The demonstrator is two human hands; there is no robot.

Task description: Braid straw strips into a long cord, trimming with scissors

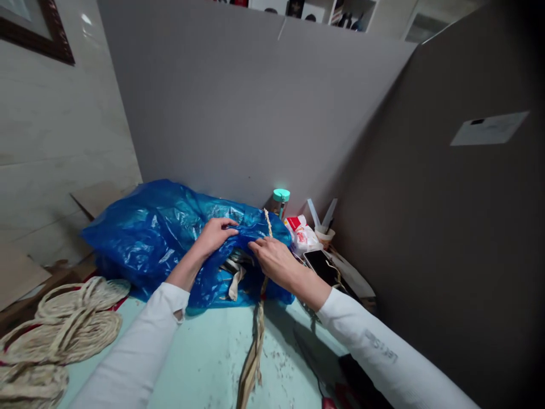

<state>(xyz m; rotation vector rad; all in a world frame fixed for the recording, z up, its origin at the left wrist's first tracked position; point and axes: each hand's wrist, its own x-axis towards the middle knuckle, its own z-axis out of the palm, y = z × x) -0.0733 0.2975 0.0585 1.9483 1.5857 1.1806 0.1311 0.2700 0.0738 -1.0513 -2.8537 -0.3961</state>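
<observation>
A large blue plastic bag (145, 238) lies on the pale green table, its mouth facing me. Dry, pale strips like husk (235, 278) show inside the opening. My left hand (217, 234) is closed on the upper rim of the mouth, fingers bent over the plastic. On the other side of the opening is my right hand (275, 260), its fingers curled at the bag's edge. A braided straw cord (258, 335) runs through the right hand; its thin tip sticks up above the knuckles and its loose, flat strands hang toward me. The right palm is hidden.
Coiled braided straw pieces (76, 324) lie at the left. Behind the bag stands a jar with a turquoise lid (281, 195). To the right are a red-and-white packet (302, 234), a phone (321, 267) and a small cup (326, 236). Grey partitions (255, 113) enclose the table.
</observation>
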